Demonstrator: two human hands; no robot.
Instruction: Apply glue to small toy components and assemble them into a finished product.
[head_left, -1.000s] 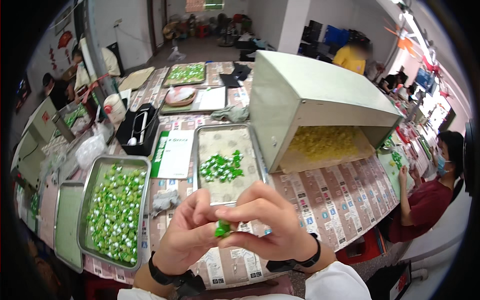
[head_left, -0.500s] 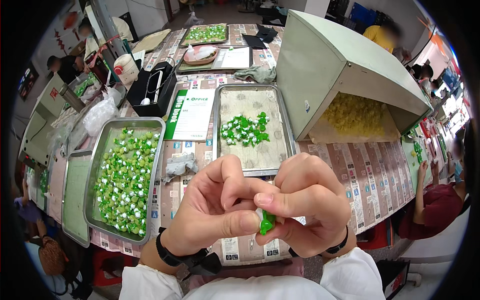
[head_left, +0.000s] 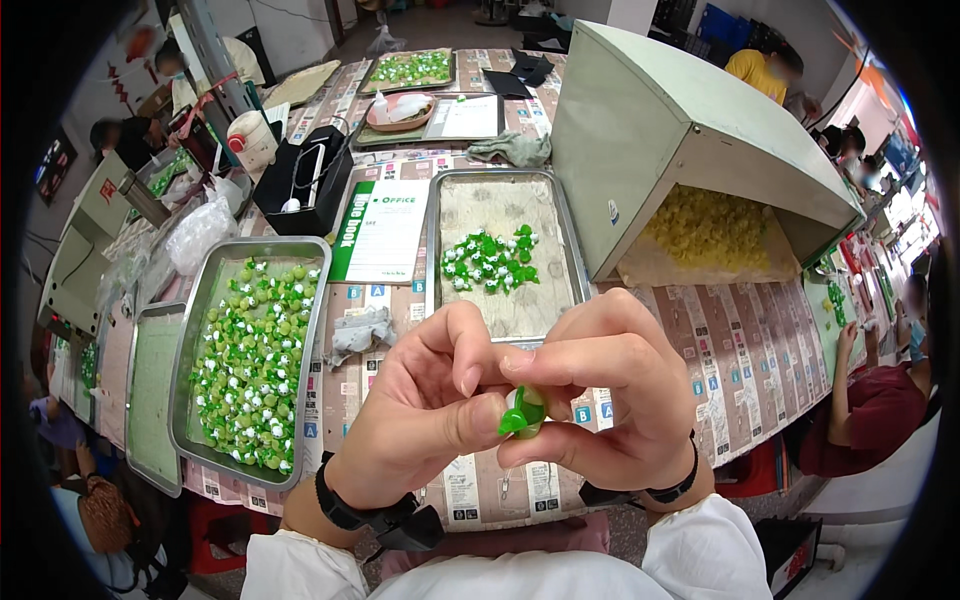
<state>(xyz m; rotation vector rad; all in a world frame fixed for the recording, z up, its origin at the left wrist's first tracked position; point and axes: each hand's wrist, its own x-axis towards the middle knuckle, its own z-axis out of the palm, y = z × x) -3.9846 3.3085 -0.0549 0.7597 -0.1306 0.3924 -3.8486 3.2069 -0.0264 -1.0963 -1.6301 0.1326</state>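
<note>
Between both hands, just in front of me, is a small shiny green plastic piece with a white part. My left hand presses it from the left, with thumb and bent fingers closed on it. My right hand pinches it from the right, forefinger above and thumb below. Beyond the hands stands a metal tray with a cluster of green and white pieces. To the left, another metal tray holds many green, white and yellowish pieces.
A grey metal hood at right covers a heap of yellowish pieces. A notebook, crumpled grey cloth and black box lie between and behind the trays. Farther back are more trays. Other people sit at both sides.
The piece has turned and moved slightly up and left between my fingers, showing more of its green side. My right fingers have spread wider around it. The trays have not moved.
</note>
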